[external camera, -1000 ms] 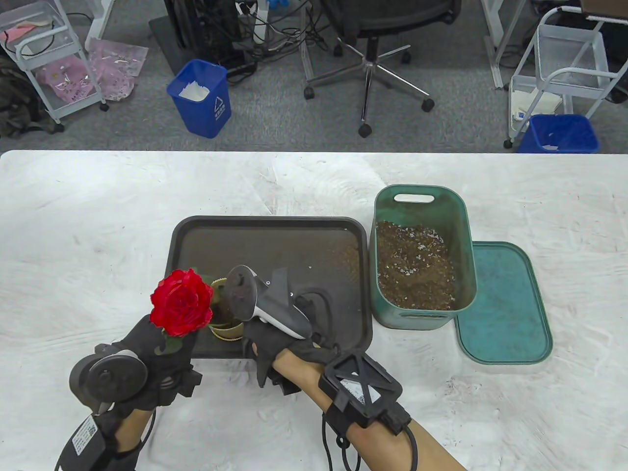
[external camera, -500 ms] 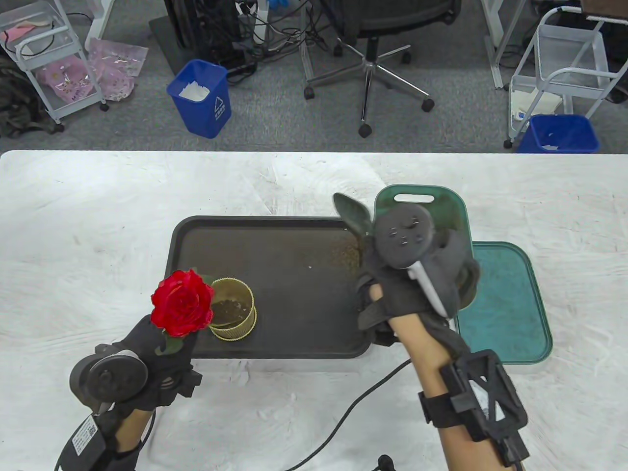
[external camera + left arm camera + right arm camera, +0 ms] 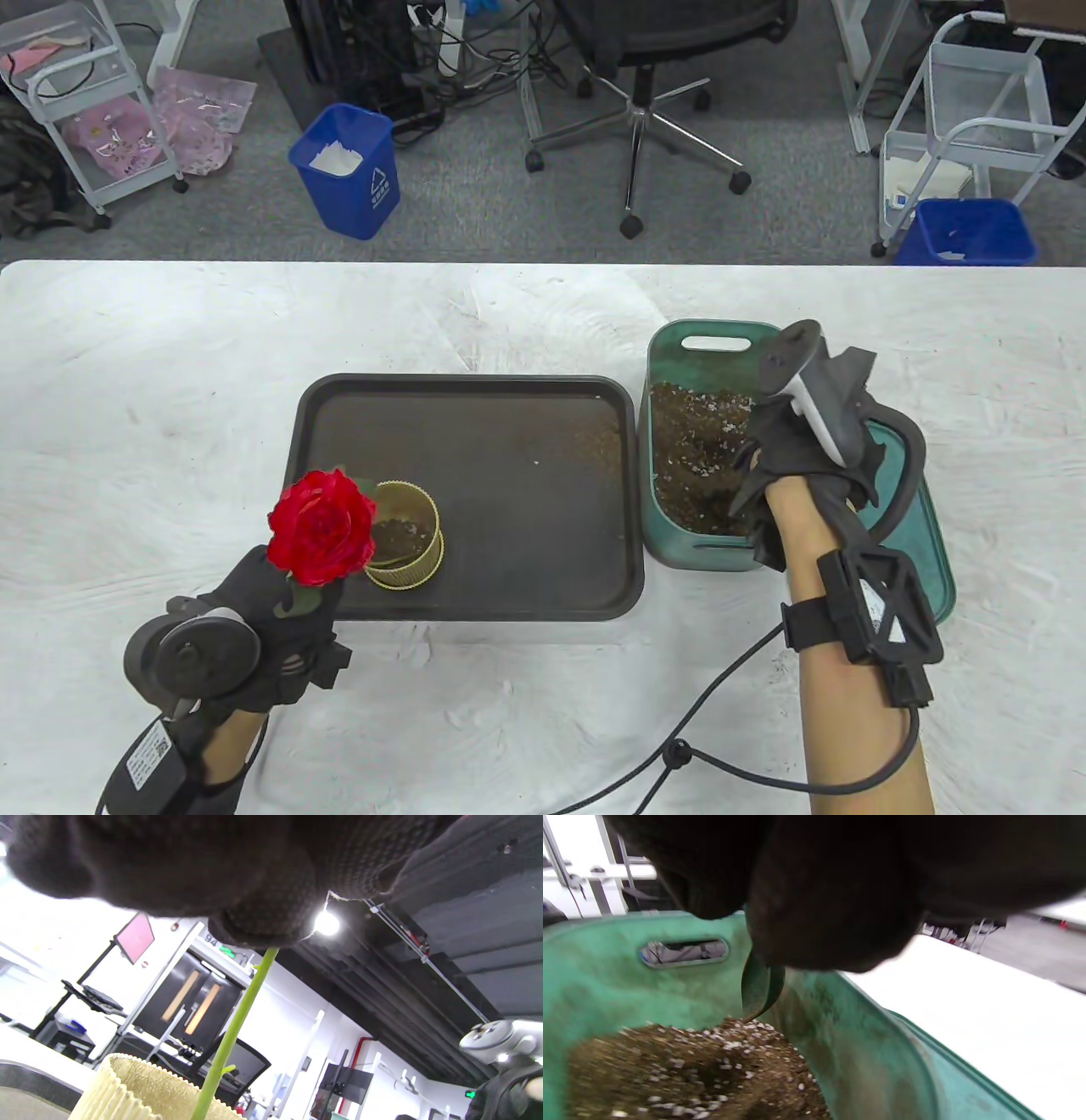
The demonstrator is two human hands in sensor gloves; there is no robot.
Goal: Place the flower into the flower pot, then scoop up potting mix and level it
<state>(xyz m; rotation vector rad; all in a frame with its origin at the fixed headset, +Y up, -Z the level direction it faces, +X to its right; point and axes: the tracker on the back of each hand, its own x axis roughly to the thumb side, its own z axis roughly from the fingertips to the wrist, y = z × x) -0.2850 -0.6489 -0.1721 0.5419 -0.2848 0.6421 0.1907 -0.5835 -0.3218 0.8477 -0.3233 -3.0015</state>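
My left hand (image 3: 293, 598) grips the green stem (image 3: 237, 1018) of a red rose (image 3: 321, 526), holding the bloom upright just left of the gold ribbed flower pot (image 3: 405, 535). The pot holds a little potting mix; in the left wrist view the stem stands in front of the pot (image 3: 140, 1090). My right hand (image 3: 764, 458) is over the green bin (image 3: 721, 335) of potting mix (image 3: 691, 458). It grips a green scoop (image 3: 761, 984), whose tip touches the mix (image 3: 683, 1073) near the bin's far wall. The hand hides the scoop in the table view.
The pot stands at the near left corner of a black tray (image 3: 475, 399) with some spilled mix (image 3: 598, 437) at its right side. The bin's green lid (image 3: 920, 543) lies to its right. A black cable (image 3: 704, 705) trails across the near table.
My right hand left the pot, swung right across the tray with the scoop raised, and now dips the scoop into the bin. The rose has shifted slightly toward the pot.
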